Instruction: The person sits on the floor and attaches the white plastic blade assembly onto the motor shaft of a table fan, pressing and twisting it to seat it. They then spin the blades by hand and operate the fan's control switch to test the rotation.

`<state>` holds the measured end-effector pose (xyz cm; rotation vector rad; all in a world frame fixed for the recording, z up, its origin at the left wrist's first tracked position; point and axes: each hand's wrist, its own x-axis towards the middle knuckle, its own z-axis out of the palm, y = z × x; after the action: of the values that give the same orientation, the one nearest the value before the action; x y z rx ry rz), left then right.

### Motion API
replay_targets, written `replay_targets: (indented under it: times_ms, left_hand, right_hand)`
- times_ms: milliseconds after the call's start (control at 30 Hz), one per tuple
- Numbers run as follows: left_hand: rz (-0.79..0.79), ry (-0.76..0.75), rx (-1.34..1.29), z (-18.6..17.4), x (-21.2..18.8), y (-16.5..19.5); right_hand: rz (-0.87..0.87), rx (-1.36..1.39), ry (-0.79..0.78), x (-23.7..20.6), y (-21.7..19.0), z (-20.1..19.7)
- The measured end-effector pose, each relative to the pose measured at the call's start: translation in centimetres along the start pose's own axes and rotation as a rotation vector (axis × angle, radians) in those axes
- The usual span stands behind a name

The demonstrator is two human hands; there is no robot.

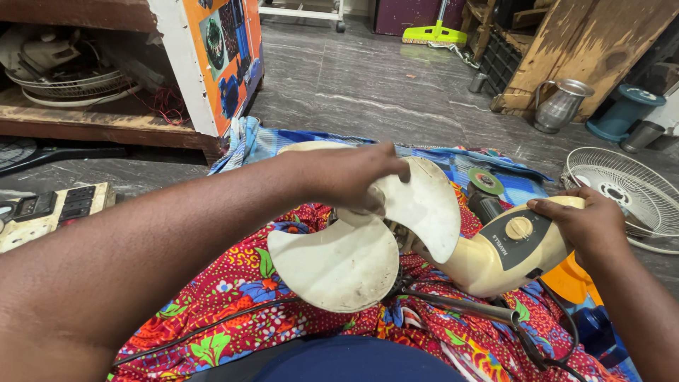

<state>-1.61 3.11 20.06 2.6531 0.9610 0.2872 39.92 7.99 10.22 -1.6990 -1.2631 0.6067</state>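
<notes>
Left hand closed on cream plastic fan blade, right hand gripping cream fan motor housing above red floral cloth.

Repair workshop: fan grilles, shelved parts

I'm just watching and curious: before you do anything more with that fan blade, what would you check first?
1. Left hand grips the cream fan blade at its hub: ok.
2. Right hand steadies the fan body: ok.
3. Black cord lies loose across the patterned cloth: ok.
4. Whether the cord is unplugged: cannot tell.
5. Hub fastening, hidden under the left hand: cannot tell.
</notes>
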Motion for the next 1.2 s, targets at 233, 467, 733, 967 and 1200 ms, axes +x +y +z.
replay_targets:
  times_ms: [233, 467, 733, 967, 1200]
  left_hand:
    - [-0.191, 0.065, 0.259, -1.1, -1.1, 0.7]
    - [-0.23, 0.092, 0.28, 0.3, -0.4, 0.8]
    - [-0.098, 0.115, 0.168, 1.3, -0.3, -1.9]
    - [0.061, 0.211, 0.111, 0.5, -0.2, -1.6]
    - [-0.182, 0.108, 0.3, 0.4, 0.0, -0.3]
  right_hand:
    - [-0.007, 0.03, -0.005, 0.0, 0.1, 0.0]
    - [0.014, 0.036, -0.009, 0.0, -0.1, 0.0]
    - [0.002, 0.067, -0.033, 0.0, 0.2, -0.2]
    - [0.011, 0.052, -0.005, 0.1, 0.2, -0.1]
    - [0.004, 0.066, -0.013, 0.2, 0.4, -0.1]
